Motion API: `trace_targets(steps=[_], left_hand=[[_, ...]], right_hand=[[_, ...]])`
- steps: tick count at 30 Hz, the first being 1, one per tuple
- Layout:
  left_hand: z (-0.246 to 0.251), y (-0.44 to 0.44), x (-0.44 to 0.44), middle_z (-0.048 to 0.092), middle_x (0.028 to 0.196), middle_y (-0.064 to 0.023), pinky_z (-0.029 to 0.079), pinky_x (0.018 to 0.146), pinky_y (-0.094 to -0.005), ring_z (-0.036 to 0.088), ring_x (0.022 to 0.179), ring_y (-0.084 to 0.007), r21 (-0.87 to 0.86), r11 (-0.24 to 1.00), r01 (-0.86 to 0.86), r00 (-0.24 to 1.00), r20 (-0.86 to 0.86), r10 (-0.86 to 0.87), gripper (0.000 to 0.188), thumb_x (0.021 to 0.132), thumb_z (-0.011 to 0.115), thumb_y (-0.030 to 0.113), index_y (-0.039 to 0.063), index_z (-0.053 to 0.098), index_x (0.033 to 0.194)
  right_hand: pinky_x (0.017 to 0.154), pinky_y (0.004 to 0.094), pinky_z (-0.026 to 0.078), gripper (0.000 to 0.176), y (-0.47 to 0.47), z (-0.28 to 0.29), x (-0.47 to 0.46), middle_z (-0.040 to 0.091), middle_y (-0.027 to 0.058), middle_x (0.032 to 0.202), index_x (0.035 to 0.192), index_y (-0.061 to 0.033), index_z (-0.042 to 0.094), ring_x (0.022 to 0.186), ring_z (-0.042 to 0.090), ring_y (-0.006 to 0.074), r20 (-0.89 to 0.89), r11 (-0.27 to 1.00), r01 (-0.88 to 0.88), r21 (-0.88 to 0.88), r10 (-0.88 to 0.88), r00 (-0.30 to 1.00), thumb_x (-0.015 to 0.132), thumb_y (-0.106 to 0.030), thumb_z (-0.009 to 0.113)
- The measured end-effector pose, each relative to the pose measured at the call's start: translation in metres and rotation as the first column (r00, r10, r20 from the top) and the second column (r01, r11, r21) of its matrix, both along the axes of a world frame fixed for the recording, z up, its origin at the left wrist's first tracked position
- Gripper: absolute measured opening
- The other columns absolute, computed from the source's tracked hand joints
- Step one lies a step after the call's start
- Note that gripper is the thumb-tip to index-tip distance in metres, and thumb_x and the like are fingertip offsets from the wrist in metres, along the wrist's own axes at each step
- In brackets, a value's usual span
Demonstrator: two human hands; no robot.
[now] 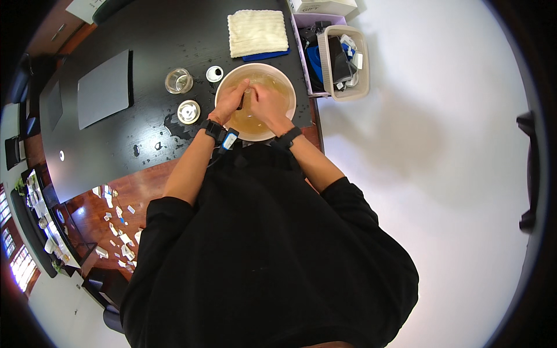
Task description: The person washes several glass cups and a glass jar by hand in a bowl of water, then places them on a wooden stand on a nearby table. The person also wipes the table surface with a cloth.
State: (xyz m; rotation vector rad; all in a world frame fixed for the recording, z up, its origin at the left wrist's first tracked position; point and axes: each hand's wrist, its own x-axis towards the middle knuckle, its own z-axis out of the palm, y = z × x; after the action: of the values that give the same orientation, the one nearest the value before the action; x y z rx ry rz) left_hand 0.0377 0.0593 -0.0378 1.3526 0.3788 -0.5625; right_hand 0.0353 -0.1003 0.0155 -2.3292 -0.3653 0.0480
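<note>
My left hand [232,101] and my right hand [270,104] are close together over a round, pale basin [288,81] of cloudy yellowish water. Both hands are closed around a small object [240,103], mostly hidden by the fingers. A dark part shows below my left hand, and something clear seems to show between the fingertips; its kind cannot be told. Left of the basin stand a clear round jar [179,81], a white cap [214,74] with a dark centre, and a round lid [189,112] with a shiny middle.
A folded cream towel [257,32] lies over a blue cloth [266,55] behind the basin. To the right, a beige basket [367,71] holds chargers and cables. Water spots [176,128] mark the black table [148,26]. A grey laptop [106,90] lies at left.
</note>
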Motion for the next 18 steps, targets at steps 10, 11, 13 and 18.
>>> trace_targets(steps=[10, 11, 13, 18], left_hand=[[-0.010, -0.013, -0.004, 0.073, 0.087, -0.0223, 0.058, 0.072, -0.0392, 0.074, 0.081, -0.0283, 0.512, 0.859, -0.008, 0.993, -0.098, 0.068, 0.054, 0.100, 0.052, 0.045, -0.006, 0.071, 0.099], [-0.007, -0.019, -0.004, 0.073, 0.090, -0.0251, 0.058, 0.076, -0.0418, 0.074, 0.085, -0.0321, 0.524, 0.852, -0.004, 0.986, -0.140, 0.091, 0.056, 0.100, 0.051, 0.045, -0.007, 0.071, 0.100], [-0.005, -0.023, -0.001, 0.073, 0.095, -0.0291, 0.057, 0.084, -0.0457, 0.073, 0.093, -0.0386, 0.591, 0.807, 0.002, 0.984, -0.146, 0.105, 0.058, 0.099, 0.049, 0.045, -0.008, 0.071, 0.101], [-0.017, -0.023, 0.006, 0.070, 0.105, -0.0338, 0.051, 0.096, -0.0496, 0.067, 0.105, -0.0481, 0.663, 0.748, -0.016, 0.991, -0.089, 0.100, 0.057, 0.096, 0.047, 0.043, -0.008, 0.071, 0.106]], right_hand=[[0.107, 0.0452, 0.045, 0.096, -0.028, -0.024, 0.023, 0.055, 0.0325, 0.137, 0.147, -0.0011, 0.038, 0.131, 0.053, 0.0426, -0.390, 0.992, -0.008, -0.127, -0.043, 0.920, 0.077, -0.054, 0.075], [0.109, 0.0441, 0.044, 0.100, -0.030, -0.024, 0.029, 0.054, 0.0326, 0.138, 0.148, -0.0009, 0.037, 0.133, 0.052, 0.0422, -0.439, 0.991, -0.053, -0.120, -0.005, 0.899, 0.075, -0.057, 0.076], [0.108, 0.0445, 0.044, 0.102, -0.032, -0.021, 0.042, 0.056, 0.0312, 0.136, 0.145, -0.0003, 0.038, 0.129, 0.055, 0.0424, -0.504, 0.989, -0.063, -0.130, -0.012, 0.863, 0.072, -0.061, 0.075], [0.104, 0.0456, 0.046, 0.086, -0.026, -0.009, 0.043, 0.061, 0.0281, 0.131, 0.138, -0.0029, 0.044, 0.121, 0.060, 0.0440, -0.563, 0.976, -0.043, -0.214, -0.087, 0.822, 0.082, -0.065, 0.065]])
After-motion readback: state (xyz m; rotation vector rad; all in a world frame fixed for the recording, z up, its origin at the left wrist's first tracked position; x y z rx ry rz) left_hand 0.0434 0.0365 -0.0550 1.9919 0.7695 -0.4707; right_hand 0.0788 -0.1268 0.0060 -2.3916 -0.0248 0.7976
